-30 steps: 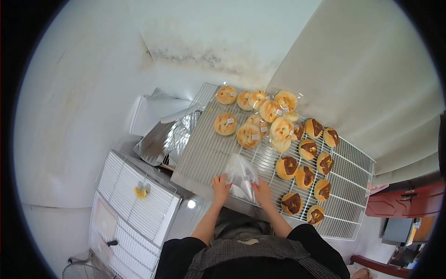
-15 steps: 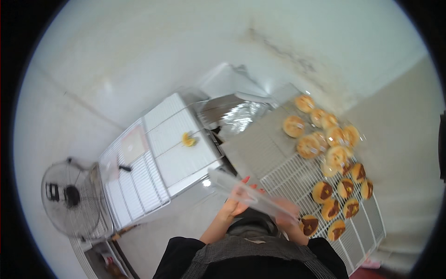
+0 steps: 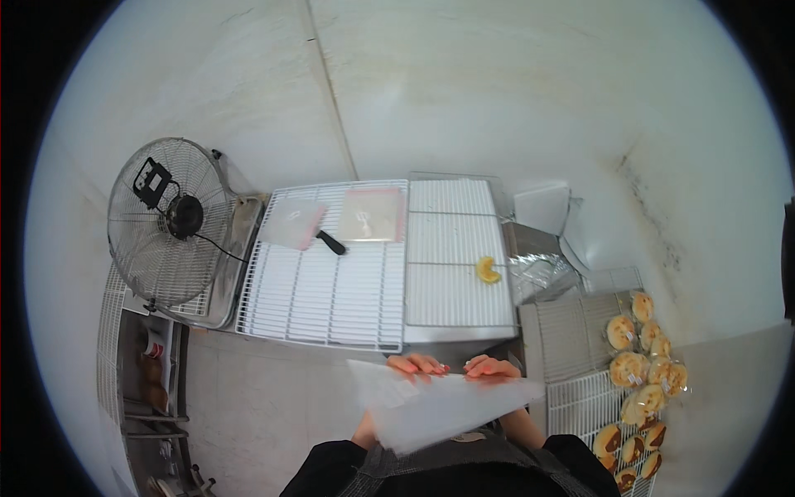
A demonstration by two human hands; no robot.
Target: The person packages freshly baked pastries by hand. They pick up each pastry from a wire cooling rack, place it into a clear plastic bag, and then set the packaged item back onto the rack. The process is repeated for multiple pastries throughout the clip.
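In front of my body a translucent white plastic sheet point(image 3: 439, 410), perhaps a flat bag or a stack of them, is held by its upper edge. My left hand point(image 3: 416, 365) grips that edge with its fingers folded over it. Beside it my right hand point(image 3: 492, 368) does the same a little to the right. Both thumbs are hidden, and the sheet is slightly smeared by motion. A curved yellow piece point(image 3: 487, 270), possibly bread, lies on the wire rack point(image 3: 451, 302) beyond my hands.
Wrapped round buns point(image 3: 627, 369) and brown-topped buns point(image 3: 633, 448) sit on racks at the right. On the left rack point(image 3: 319, 311) lie two flat clear packets point(image 3: 370, 217) and a black handle point(image 3: 331, 242). A floor-type fan point(image 3: 184, 217) stands far left. Crumpled foil-like wrap point(image 3: 542, 276) lies right of centre.
My view has swung left toward the racks and fan, putting the buns farther right. The sheet has turned from a steep slant to a broader face, and both hands are now at its upper edge.
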